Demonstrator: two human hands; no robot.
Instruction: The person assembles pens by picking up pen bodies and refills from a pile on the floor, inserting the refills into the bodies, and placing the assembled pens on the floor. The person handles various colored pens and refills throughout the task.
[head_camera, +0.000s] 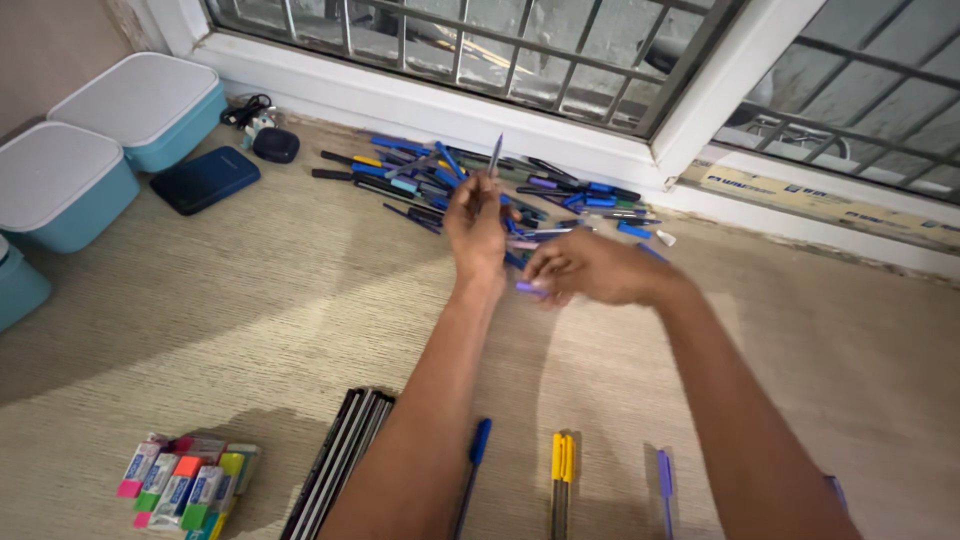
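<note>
Already we have sorted pens (560, 470) laid nearby; our left hand (478, 228) grips an upright pen (495, 158), our right hand (590, 268) pinches a purple cap (527, 287); the pile (480, 185) remains large.

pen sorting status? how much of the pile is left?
Done: small groups near the front, one blue pen, yellow pens and a purple pen. In hand: the left hand holds a pen upright; the right hand pinches a purple cap. Left: most of it, the big pile under the window.
</note>
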